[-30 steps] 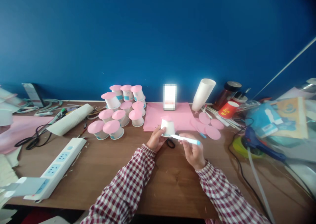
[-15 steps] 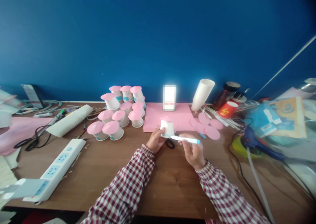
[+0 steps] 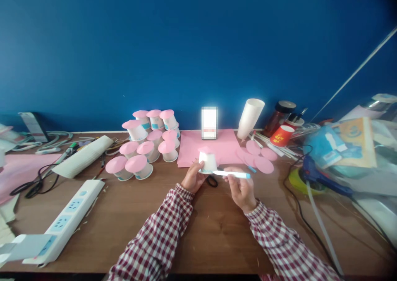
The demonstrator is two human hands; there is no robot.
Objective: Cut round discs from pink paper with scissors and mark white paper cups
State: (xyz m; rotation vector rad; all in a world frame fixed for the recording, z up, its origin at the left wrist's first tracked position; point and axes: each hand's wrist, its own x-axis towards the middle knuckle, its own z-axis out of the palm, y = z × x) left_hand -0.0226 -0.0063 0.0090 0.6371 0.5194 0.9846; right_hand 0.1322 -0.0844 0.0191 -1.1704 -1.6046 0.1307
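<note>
My left hand (image 3: 194,177) is closed around a white paper cup (image 3: 208,163), held upside down above the table. Between the fingers of my right hand (image 3: 242,190) is a white marker pen (image 3: 233,174) with a light blue end on the right. The pen's tip meets or nearly meets the lower right side of the cup; I cannot tell whether they touch. Several upturned paper cups topped with pink paper discs (image 3: 136,164) stand to the left, some stacked on others. Loose pink discs (image 3: 264,165) lie to the right of the hands.
Pink paper sheets (image 3: 228,138) lie behind the hands, with a blurred-out upright phone-like object (image 3: 210,124) on them. A leaning cup stack (image 3: 252,115), a red cup (image 3: 281,136) and a blue glue gun (image 3: 325,182) are right. A power strip (image 3: 66,219) and another cup stack (image 3: 83,156) are left.
The view has shifted slightly, so most things sit a little further left. Both hands keep the same hold on the cup and the marker pen.
</note>
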